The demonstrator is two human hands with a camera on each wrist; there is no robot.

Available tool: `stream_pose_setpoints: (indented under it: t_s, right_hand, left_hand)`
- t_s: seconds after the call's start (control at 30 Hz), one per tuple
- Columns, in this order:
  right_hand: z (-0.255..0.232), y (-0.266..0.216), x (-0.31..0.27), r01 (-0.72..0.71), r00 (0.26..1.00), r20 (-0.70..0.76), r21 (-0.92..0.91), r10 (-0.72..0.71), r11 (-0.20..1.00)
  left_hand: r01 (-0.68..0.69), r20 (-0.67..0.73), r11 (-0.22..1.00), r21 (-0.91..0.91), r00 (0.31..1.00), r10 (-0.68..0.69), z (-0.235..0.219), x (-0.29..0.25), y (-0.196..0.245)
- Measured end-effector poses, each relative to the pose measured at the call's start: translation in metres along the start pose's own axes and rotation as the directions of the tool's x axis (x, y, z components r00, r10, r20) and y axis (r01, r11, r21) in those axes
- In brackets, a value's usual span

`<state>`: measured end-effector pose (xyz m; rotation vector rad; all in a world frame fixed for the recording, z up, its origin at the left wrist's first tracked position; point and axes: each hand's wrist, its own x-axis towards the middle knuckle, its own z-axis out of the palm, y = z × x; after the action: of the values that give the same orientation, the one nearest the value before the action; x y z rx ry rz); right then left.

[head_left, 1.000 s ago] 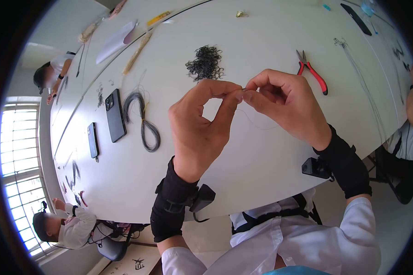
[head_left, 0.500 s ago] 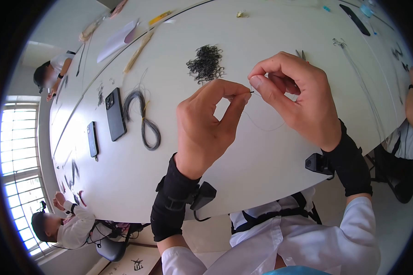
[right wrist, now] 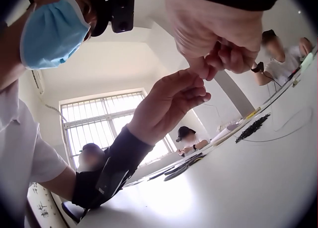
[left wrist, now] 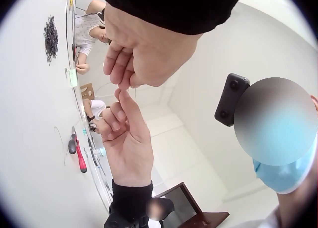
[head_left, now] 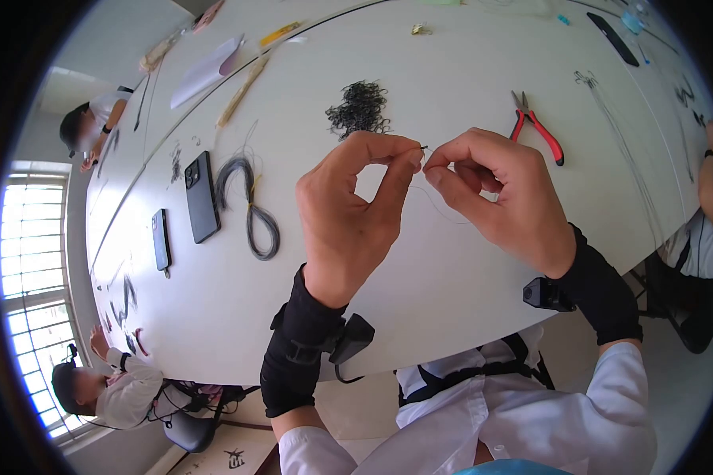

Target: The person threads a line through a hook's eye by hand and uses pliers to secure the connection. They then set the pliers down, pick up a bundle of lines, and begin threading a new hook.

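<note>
Head view: near the centre of the frame the left hand (head_left: 348, 218) pinches a small dark piece (head_left: 424, 147) between thumb and forefinger, its grip closed tight. The piece's bare end pokes out toward the right edge — long axis close to level. Just beside it, the right hand (head_left: 509, 194) has thumb and forefinger pinched on a thin line (head_left: 452, 222), which curves down toward the lower right. A pile of dark hooks (head_left: 358, 108) lies on the surface (head_left: 428, 285) at upper centre; red-handled pliers (head_left: 537, 131) at upper right point their nose up and left.

Left wrist view: the fingertips meet left of centre, hiding the piece; the pliers lie lower left.

Right wrist view: the fingertips meet at upper centre — the piece's direction cannot be told here.
</note>
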<state>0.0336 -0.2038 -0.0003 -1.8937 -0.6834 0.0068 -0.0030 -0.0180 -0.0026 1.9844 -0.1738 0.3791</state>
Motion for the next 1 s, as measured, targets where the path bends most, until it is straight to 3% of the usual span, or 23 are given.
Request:
stream_pose_setpoints:
  t_s: [0.13, 0.23, 0.33, 0.47, 0.7, 0.8, 0.93, 1.0]
  right_hand:
    - [0.001, -0.009, -0.001, 0.224, 0.970, -0.047, -0.214, -0.239, 0.951]
    - [-0.004, -0.008, 0.006, 0.284, 0.950, -0.055, -0.267, -0.308, 0.921]
    - [-0.014, -0.011, 0.016, 0.179, 0.983, -0.006, -0.129, -0.181, 0.975]
    - [-0.018, 0.000, 0.022, -0.096, 0.994, 0.070, 0.130, 0.087, 0.987]
    - [-0.009, 0.009, 0.012, -0.243, 0.967, 0.120, 0.181, 0.224, 0.953]
    - [-0.005, -0.003, 0.004, -0.157, 0.986, 0.060, 0.079, 0.153, 0.984]
    - [0.000, -0.007, -0.001, 0.163, 0.986, -0.014, -0.149, -0.167, 0.975]
    - [0.002, -0.010, 0.000, 0.245, 0.964, -0.044, -0.246, -0.264, 0.938]
  left_hand:
    - [-0.055, -0.044, 0.998, 0.018, 0.997, 0.056, 0.004, 0.002, -0.005]
    - [-0.068, -0.024, 0.997, 0.029, 0.997, 0.069, 0.004, 0.002, -0.005]
    - [-0.038, 0.058, 0.999, 0.030, 0.998, 0.036, 0.002, 0.001, 0.001]
    - [-0.025, 0.093, 1.000, -0.001, 0.995, 0.025, 0.002, 0.000, 0.004]
    - [-0.057, -0.040, 0.991, -0.124, 0.998, 0.053, 0.006, 0.001, -0.005]
    - [-0.029, -0.076, 0.991, -0.133, 0.997, 0.019, 0.005, 0.001, -0.006]
    - [-0.012, -0.093, 0.993, -0.121, 0.996, 0.001, 0.004, 0.001, -0.005]
    - [-0.026, -0.079, 0.995, -0.094, 0.997, 0.018, 0.005, 0.002, -0.007]
